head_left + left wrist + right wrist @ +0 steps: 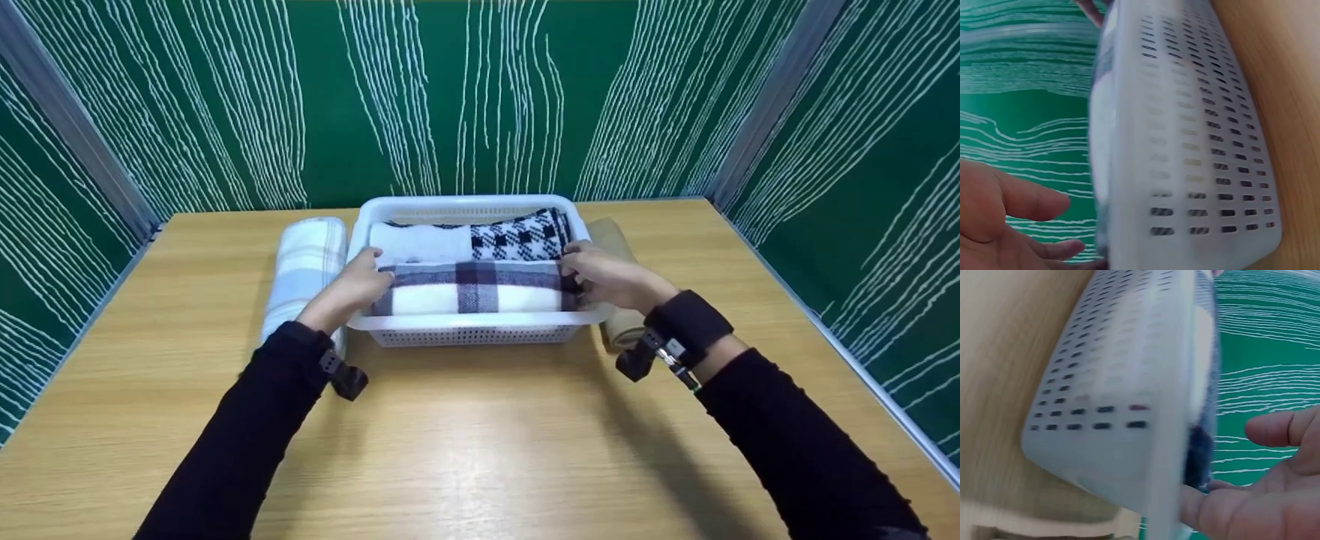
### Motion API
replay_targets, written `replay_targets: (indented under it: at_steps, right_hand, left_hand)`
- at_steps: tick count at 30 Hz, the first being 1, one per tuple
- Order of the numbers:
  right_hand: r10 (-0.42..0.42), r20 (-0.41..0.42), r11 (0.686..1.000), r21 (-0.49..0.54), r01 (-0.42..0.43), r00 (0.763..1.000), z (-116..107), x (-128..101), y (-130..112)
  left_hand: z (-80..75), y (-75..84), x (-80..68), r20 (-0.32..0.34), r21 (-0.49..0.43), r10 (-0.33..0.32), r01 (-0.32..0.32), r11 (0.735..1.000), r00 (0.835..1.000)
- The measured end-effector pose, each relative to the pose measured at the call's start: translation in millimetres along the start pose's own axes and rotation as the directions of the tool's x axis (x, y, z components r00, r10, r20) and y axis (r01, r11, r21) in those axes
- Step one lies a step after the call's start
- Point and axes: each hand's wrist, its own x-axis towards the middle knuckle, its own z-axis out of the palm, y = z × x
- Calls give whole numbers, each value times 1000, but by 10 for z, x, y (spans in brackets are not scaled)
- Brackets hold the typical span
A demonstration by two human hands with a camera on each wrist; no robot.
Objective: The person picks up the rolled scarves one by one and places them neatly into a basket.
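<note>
A white slotted basket (465,321) stands on the wooden table (480,442) and holds three folded cloths. A dark-and-white plaid cloth (472,289) lies along the front, with a white cloth (420,241) and a black-and-white checked cloth (517,238) behind it. My left hand (360,281) touches the plaid cloth's left end inside the basket, fingers fairly straight. My right hand (604,274) touches its right end the same way. The left wrist view shows the basket wall (1196,140) beside my left hand (1010,219). The right wrist view shows the basket (1129,382) by my right hand (1264,495).
A pale checked rolled cloth (304,266) lies on the table just left of the basket. A beige rolled cloth (621,330) lies just right of it, partly behind my right wrist. Green patterned walls enclose the table on three sides.
</note>
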Motion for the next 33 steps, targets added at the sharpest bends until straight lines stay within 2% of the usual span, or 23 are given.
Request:
replay_targets:
  at_steps: [5, 8, 10, 13, 16, 20, 24, 27, 29, 33]
  right_hand:
    - [-115, -81, 993, -26, 113, 990, -92, -117, -71]
    - [-172, -179, 984, -69, 162, 969, -159, -141, -52]
    - [-187, -230, 981, -97, 169, 955, -201, -139, -6]
    - [-189, -275, 980, -119, 162, 943, -240, -127, 106]
    - [-178, -279, 982, -116, 151, 944, -238, -110, 234]
    - [-180, -254, 984, -41, 175, 951, -169, -70, 374]
    - [-200, -275, 978, 8, 210, 940, -75, -26, 461]
    - [-200, -310, 978, 1, 210, 930, -20, 1, 506]
    - [-195, -325, 978, 8, 209, 925, 2, 21, 534]
    - [-181, -358, 977, 39, 208, 916, 24, 59, 581]
  left_hand:
    - [-193, -46, -131, -89, -38, 66, -69, 997, 994]
    - [-334, -142, -211, -156, -57, 102, -112, 992, 983]
    - [-425, -224, -250, -195, -69, 98, -113, 991, 976]
    - [-528, -374, -274, -233, -76, 56, -75, 994, 971]
    - [-576, -551, -275, -244, -61, 3, -19, 998, 970]
    - [-554, -794, -264, -251, -13, -39, 37, 999, 967]
    - [-498, -983, -215, -257, 48, -71, 86, 995, 964]
    - [-472, -1064, -175, -253, 28, -112, 123, 992, 961]
    - [-461, -1094, -153, -254, -19, -136, 136, 991, 958]
    - [-448, -1140, -126, -232, -48, -147, 139, 989, 961]
